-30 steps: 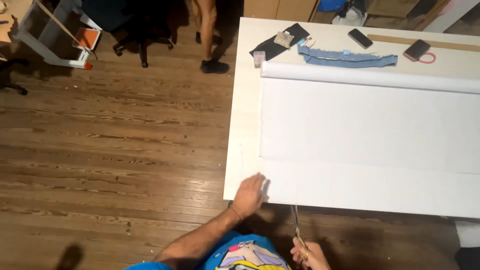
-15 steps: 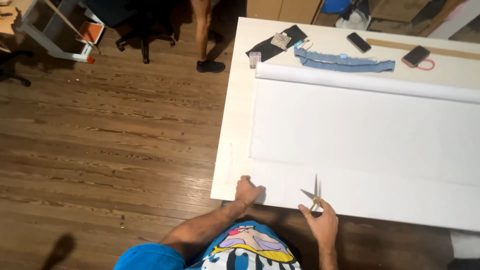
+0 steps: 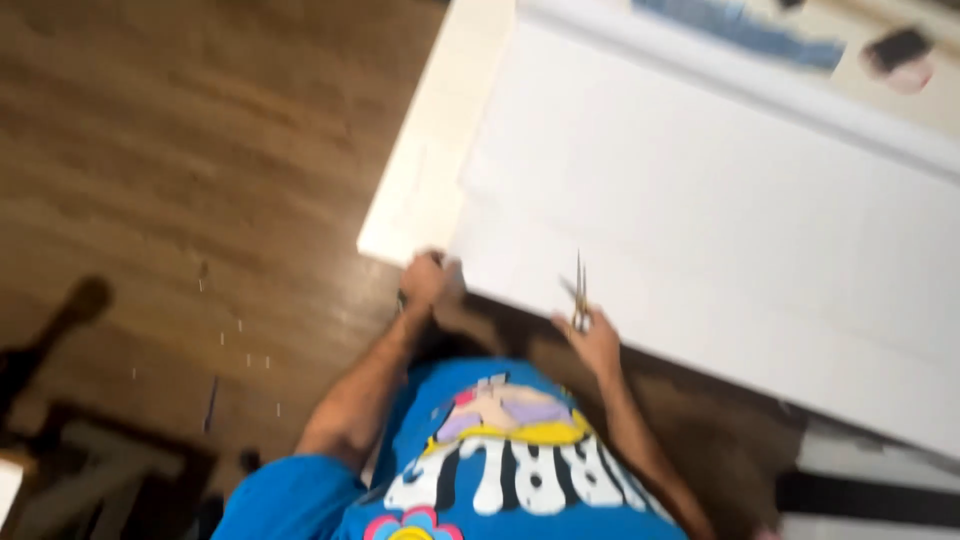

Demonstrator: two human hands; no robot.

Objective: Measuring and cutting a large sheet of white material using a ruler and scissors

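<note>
A wide sheet of white paper (image 3: 720,210) covers most of a white table (image 3: 420,180). My left hand (image 3: 430,280) grips the near left corner of the sheet at the table's front edge. My right hand (image 3: 592,338) holds a pair of scissors (image 3: 579,290) with the blades pointing away from me, over the sheet's near edge. The picture is blurred by motion. My blue printed shirt fills the bottom of the view.
A strip of blue cloth (image 3: 740,30) and a dark phone-like thing (image 3: 897,48) lie at the far side of the table. Brown wooden floor (image 3: 180,170) lies to the left, with dark furniture (image 3: 70,460) at the lower left.
The view has swung down and closer to the table's near corner. My right hand has brought the scissors up from below the table edge to the sheet; my left hand stays on the corner.
</note>
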